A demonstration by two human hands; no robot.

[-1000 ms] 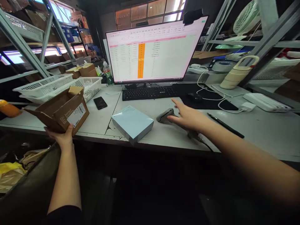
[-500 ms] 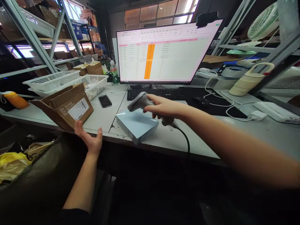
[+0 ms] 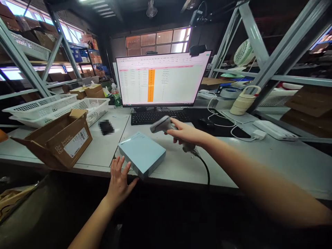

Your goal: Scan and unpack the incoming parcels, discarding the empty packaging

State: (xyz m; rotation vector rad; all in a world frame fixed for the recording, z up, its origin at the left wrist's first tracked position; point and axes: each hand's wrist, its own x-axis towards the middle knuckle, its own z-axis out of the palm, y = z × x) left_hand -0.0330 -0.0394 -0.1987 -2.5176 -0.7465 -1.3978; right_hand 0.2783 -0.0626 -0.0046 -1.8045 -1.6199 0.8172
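Note:
A light blue flat box (image 3: 142, 152) lies on the white desk (image 3: 176, 169) close to its front edge. My left hand (image 3: 119, 178) is at the box's near left side, fingers spread; whether the fingertips touch the box I cannot tell. A grey handheld barcode scanner (image 3: 161, 124) is in my right hand (image 3: 183, 133), fingers wrapped round its handle, held above the desk just right of the box. The scanner's head points left, over the far right side of the box. Its black cable hangs down past the desk edge.
An opened cardboard box (image 3: 58, 141) with a white label stands at the left, with white plastic baskets (image 3: 97, 109) behind. A monitor (image 3: 176, 83) and keyboard (image 3: 147, 117) are at the back. A mouse (image 3: 206, 122), white cables and a power strip (image 3: 275, 129) lie right.
My left hand has moved right, from beside the cardboard box to the blue box. The scanner stays in my right hand, now right of the blue box rather than over it. The view has shifted.

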